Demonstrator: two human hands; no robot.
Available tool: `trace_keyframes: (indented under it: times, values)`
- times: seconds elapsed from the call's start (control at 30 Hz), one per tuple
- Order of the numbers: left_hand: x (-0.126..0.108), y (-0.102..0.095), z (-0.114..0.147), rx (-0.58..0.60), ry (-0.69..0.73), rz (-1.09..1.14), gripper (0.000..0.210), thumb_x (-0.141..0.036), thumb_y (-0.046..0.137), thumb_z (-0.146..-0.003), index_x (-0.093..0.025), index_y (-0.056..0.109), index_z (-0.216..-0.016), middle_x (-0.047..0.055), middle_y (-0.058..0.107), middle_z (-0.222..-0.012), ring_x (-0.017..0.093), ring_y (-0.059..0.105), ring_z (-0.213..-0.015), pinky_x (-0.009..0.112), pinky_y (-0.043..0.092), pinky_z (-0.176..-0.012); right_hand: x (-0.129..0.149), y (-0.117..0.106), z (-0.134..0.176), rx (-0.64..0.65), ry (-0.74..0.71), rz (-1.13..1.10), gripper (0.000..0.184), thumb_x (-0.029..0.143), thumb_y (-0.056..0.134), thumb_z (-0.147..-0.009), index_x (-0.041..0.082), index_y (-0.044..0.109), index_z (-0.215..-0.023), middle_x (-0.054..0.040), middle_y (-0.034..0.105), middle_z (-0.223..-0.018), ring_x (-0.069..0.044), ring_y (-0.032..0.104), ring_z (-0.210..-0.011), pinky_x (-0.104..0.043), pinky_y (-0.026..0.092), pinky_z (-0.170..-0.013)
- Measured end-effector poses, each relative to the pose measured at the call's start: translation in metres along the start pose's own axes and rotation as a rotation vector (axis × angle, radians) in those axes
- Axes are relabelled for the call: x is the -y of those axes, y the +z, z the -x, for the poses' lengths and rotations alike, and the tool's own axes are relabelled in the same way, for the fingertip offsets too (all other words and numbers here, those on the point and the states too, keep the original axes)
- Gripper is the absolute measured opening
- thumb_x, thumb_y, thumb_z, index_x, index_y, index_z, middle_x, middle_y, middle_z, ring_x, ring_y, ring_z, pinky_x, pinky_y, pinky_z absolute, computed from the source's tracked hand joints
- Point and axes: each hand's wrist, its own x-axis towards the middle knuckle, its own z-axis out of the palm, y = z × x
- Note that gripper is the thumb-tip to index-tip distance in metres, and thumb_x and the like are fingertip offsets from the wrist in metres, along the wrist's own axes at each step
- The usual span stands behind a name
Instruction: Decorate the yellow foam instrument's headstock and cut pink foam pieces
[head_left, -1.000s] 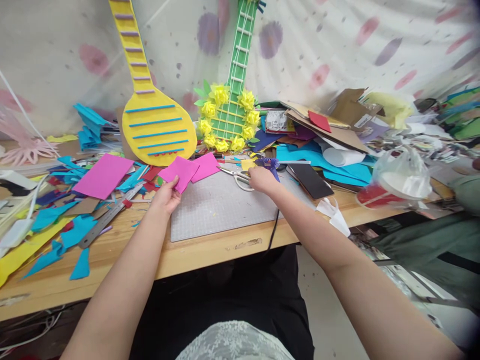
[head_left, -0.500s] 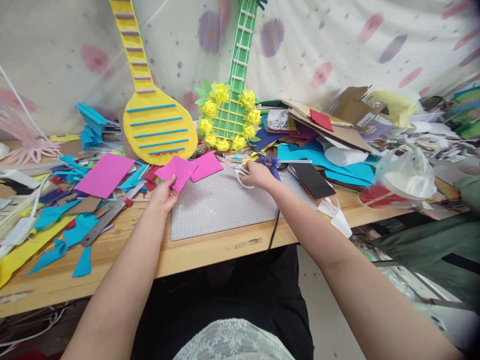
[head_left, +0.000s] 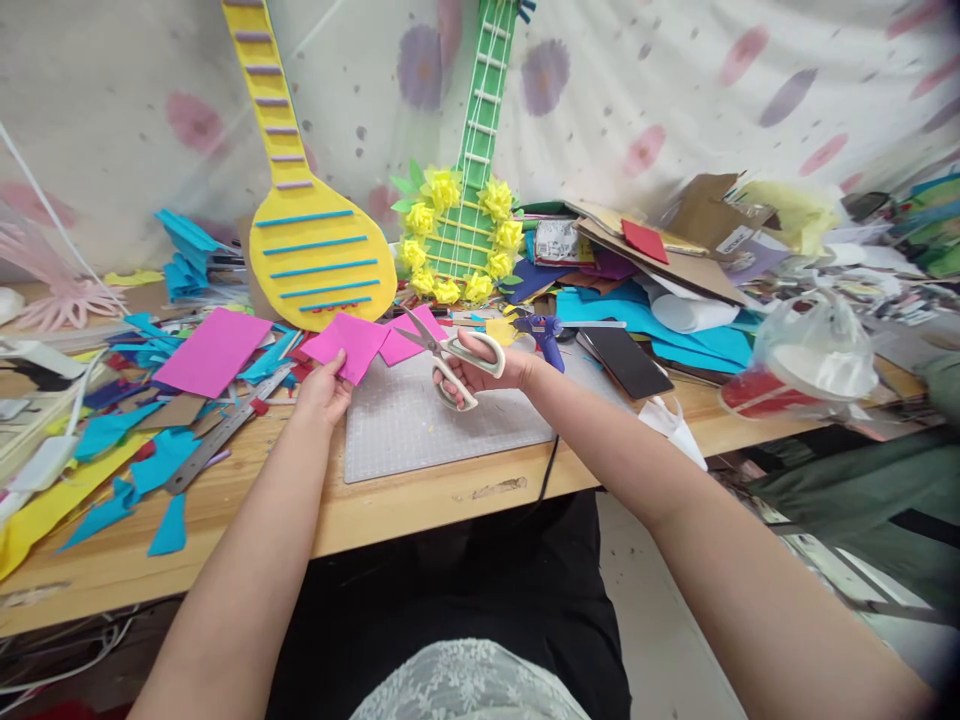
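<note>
Between thumb and fingers, my left hand (head_left: 327, 392) pinches a pink square sheet (head_left: 355, 345) just above the left edge of the grey cutting mat (head_left: 405, 430). My right hand (head_left: 480, 368) has its fingers in the handles of a pair of scissors (head_left: 433, 348), raised over the mat. The blades are parted and point left toward the held sheet, apart from it. Behind the blades lies a second pink sheet (head_left: 412, 332), partly covered. A third pink sheet (head_left: 213, 352) rests on scraps to the left.
A yellow paper guitar (head_left: 322, 255) and a green one (head_left: 469, 220) with yellow flowers lean at the back. A purple glue gun (head_left: 546, 338) and a phone (head_left: 624, 360) lie right of the mat. A metal ruler (head_left: 225, 428) and blue scraps (head_left: 166, 525) lie left.
My right hand has lifted the scissors off the mat, turned them and brought them left with their blades spread. My left hand stays nearly in place with the pink sheet.
</note>
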Motion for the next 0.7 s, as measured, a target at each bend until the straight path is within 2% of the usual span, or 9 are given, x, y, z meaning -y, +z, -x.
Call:
trace_keyframes:
  times: [0.13,0.3,0.53,0.7]
  values:
    - [-0.001,-0.002,-0.002,-0.008,0.010,0.004,0.029,0.000,0.048,-0.085,-0.015,0.061,-0.106,-0.001,0.071,-0.072,0.007,0.066,-0.059,0.015,0.056,-0.064,0.002,0.000,0.001,0.073,0.026,-0.004,0.079,0.075,0.019,-0.081,0.009,0.060,-0.091,-0.0083,0.061,-0.071,-0.017,0.059,-0.064,-0.031,0.049,-0.064]
    - [0.000,-0.002,-0.004,-0.008,0.004,0.003,0.029,0.000,0.048,-0.085,-0.015,0.061,-0.106,-0.001,0.070,-0.070,0.007,0.066,-0.057,0.015,0.057,-0.063,0.003,0.000,0.001,0.027,0.021,-0.022,0.083,0.076,0.012,-0.080,0.009,0.061,-0.092,-0.0079,0.060,-0.064,-0.017,0.058,-0.061,-0.031,0.049,-0.063]
    - [0.002,-0.005,-0.008,-0.009,0.018,-0.070,0.032,-0.003,0.052,-0.084,-0.017,0.060,-0.111,0.004,0.072,-0.087,0.010,0.069,-0.071,0.016,0.057,-0.067,0.001,-0.004,-0.003,0.019,0.062,-0.022,0.084,0.078,0.014,-0.078,0.010,0.061,-0.094,-0.0076,0.062,-0.065,-0.017,0.059,-0.062,-0.032,0.050,-0.065]
    - [0.003,-0.008,-0.013,-0.002,0.024,-0.077,0.033,-0.004,0.053,-0.083,-0.018,0.060,-0.112,0.004,0.072,-0.087,0.011,0.069,-0.072,0.016,0.057,-0.066,-0.001,-0.007,-0.005,0.007,0.065,-0.036,0.086,0.080,0.016,-0.076,0.009,0.061,-0.094,-0.0086,0.062,-0.065,-0.018,0.059,-0.061,-0.032,0.050,-0.064]
